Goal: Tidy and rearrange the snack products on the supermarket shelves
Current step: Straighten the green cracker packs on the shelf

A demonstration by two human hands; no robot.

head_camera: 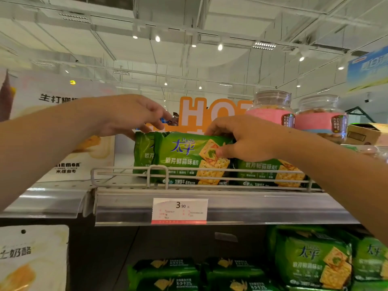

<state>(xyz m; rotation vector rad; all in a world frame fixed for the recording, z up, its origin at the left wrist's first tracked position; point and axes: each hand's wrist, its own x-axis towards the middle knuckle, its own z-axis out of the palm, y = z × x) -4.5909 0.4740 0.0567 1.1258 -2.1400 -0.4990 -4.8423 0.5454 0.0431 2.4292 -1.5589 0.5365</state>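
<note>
A green cracker pack (184, 156) stands on the top shelf (210, 203) behind its wire rail (159, 171). The right hand (237, 139) grips the pack's upper right corner, thumb on the front. The left hand (134, 116), fingers curled, touches its top left edge. Three such packs show on this shelf. Both arms reach up and forward. Two pink-banded jars (273, 110) stand far right.

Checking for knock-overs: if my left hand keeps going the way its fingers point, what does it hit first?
Probably the small dark wrapped item just beyond the left hand, with the orange HOT sign behind; depth is unclear.
</note>
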